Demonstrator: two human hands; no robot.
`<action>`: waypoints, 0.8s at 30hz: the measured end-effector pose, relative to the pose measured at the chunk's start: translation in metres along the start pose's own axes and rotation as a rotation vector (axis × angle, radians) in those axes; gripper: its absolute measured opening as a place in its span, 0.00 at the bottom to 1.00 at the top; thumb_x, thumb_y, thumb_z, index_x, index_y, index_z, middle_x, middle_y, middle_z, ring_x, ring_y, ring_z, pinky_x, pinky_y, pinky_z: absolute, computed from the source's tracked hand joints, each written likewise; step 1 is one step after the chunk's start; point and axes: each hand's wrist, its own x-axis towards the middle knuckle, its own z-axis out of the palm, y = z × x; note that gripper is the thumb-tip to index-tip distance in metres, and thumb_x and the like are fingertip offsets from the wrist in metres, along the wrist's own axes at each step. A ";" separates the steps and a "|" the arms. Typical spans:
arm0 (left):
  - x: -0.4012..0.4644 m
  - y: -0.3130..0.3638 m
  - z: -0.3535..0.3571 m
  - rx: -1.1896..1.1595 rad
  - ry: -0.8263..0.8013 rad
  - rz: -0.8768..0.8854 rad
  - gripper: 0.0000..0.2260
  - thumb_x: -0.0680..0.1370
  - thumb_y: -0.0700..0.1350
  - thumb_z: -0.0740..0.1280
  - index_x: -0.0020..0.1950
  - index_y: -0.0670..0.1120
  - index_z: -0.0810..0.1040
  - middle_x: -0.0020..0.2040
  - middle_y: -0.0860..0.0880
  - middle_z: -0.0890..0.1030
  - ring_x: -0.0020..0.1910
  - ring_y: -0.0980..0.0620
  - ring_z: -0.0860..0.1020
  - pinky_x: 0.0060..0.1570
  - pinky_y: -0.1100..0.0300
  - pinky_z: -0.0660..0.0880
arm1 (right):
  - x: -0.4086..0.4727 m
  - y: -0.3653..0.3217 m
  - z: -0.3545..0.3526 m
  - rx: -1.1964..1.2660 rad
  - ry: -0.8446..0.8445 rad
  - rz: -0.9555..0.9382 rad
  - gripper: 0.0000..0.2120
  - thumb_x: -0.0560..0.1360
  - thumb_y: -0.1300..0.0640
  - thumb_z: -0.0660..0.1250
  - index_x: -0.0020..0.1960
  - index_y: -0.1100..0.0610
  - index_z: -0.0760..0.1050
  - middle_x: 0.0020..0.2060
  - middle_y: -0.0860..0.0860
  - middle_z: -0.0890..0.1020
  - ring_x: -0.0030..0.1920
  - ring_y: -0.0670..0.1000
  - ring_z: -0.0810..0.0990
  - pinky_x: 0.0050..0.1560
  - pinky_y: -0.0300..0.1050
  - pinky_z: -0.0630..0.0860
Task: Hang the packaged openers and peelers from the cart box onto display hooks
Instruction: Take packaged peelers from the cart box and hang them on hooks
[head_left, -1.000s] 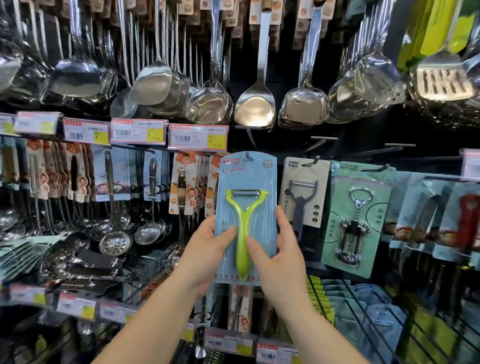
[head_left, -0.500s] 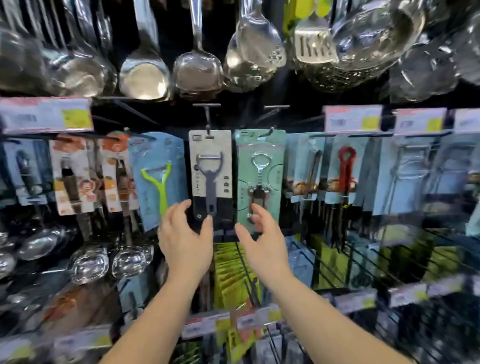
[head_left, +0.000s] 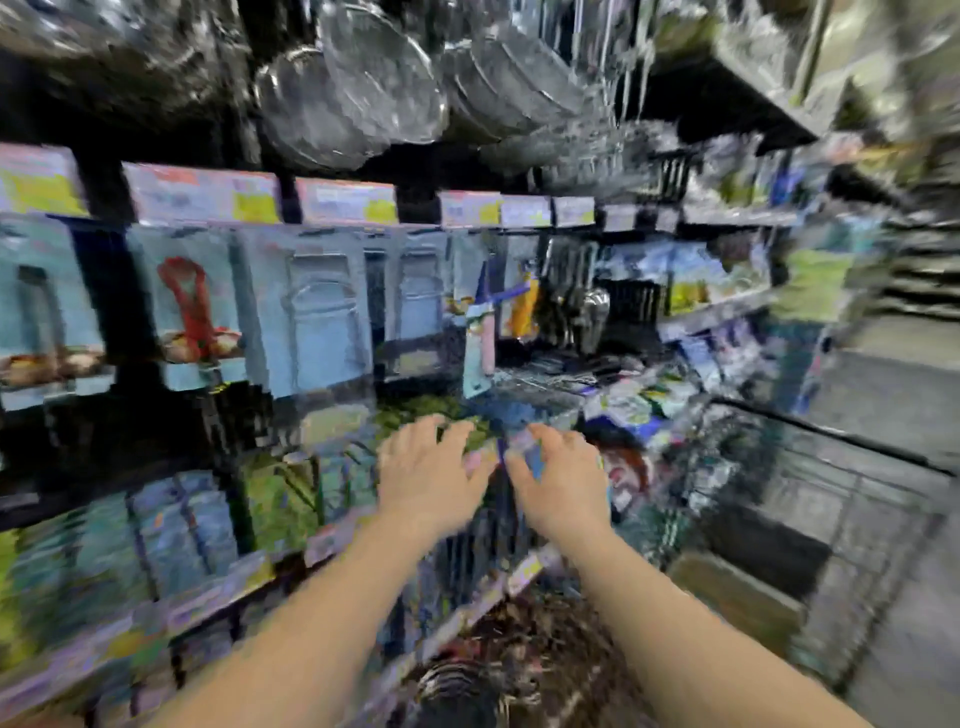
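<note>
The view is heavily blurred. My left hand (head_left: 431, 467) and my right hand (head_left: 558, 478) are side by side in front of the shelving, fingers spread, holding nothing. Blue carded packages hang on hooks at the left, one with a red-handled tool (head_left: 189, 306) and others with clear blisters (head_left: 322, 317). The green peeler and the cart box are out of sight.
Steel bowls and strainers (head_left: 374, 88) hang above. A row of price tags (head_left: 343, 202) runs along the rail. A wire cart or basket (head_left: 810, 499) stands at the right, with grey floor (head_left: 904, 634) beyond. Lower shelves hold more packages (head_left: 171, 530).
The blue card with the green peeler went onto a hook and both hands let go. The view then swung right along the shelf, and my hands dropped lower.
</note>
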 end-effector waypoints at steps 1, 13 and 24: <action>0.008 0.027 0.014 -0.011 -0.010 0.032 0.26 0.77 0.65 0.58 0.73 0.57 0.66 0.75 0.48 0.66 0.73 0.43 0.64 0.70 0.45 0.61 | 0.007 0.027 -0.014 -0.038 0.019 0.019 0.25 0.77 0.39 0.60 0.70 0.50 0.71 0.62 0.53 0.76 0.63 0.56 0.72 0.60 0.50 0.72; 0.099 0.239 0.161 -0.114 -0.222 0.283 0.25 0.78 0.63 0.59 0.73 0.57 0.66 0.74 0.48 0.67 0.72 0.42 0.64 0.70 0.45 0.62 | 0.069 0.257 -0.075 -0.113 0.119 0.283 0.26 0.76 0.40 0.63 0.71 0.48 0.69 0.62 0.54 0.76 0.63 0.58 0.73 0.58 0.51 0.72; 0.212 0.320 0.385 -0.210 -0.594 0.392 0.26 0.77 0.62 0.62 0.73 0.55 0.67 0.71 0.47 0.69 0.70 0.42 0.66 0.68 0.48 0.64 | 0.156 0.452 -0.013 -0.095 0.048 0.703 0.26 0.76 0.44 0.65 0.71 0.51 0.69 0.64 0.55 0.75 0.65 0.57 0.72 0.62 0.50 0.71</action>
